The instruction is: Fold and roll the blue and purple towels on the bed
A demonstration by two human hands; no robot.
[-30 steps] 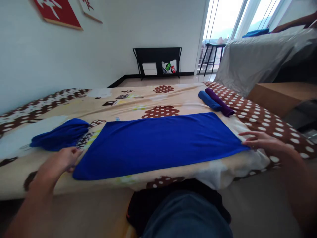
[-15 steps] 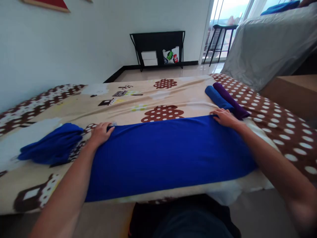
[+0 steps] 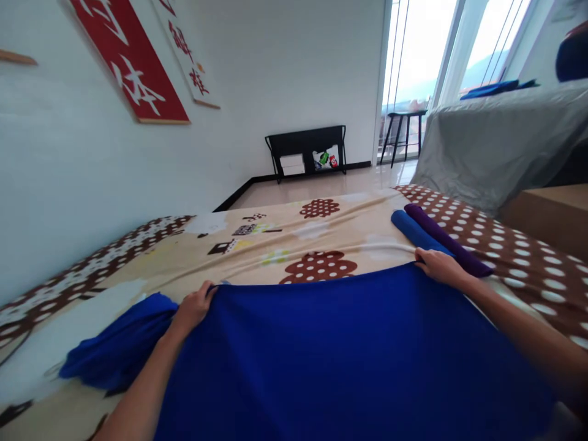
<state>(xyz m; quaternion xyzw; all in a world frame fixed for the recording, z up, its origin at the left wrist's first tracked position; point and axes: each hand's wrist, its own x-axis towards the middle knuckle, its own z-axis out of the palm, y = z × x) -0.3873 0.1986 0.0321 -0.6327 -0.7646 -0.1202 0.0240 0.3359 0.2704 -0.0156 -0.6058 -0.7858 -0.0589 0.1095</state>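
Note:
A large blue towel (image 3: 349,361) lies spread across the bed in front of me. My left hand (image 3: 195,306) pinches its far left corner, fingers closed on the cloth. At the far right corner, my right hand (image 3: 438,265) grips the edge the same way. A crumpled blue towel (image 3: 114,349) lies just left of my left hand. Beyond my right hand sit a rolled blue towel (image 3: 411,229) and a rolled purple towel (image 3: 448,239), side by side.
The bed has a beige cover (image 3: 275,245) with brown dotted patches. A grey-covered bed (image 3: 496,141) stands at the right, with blue cloth on top. A black rack (image 3: 307,150) stands against the far wall by the windows. Red signs (image 3: 133,67) hang on the left wall.
Both hands went from the towel's near side corners to its far corners and closed on them. The head has dropped lower and closer, so the towel fills the lower view.

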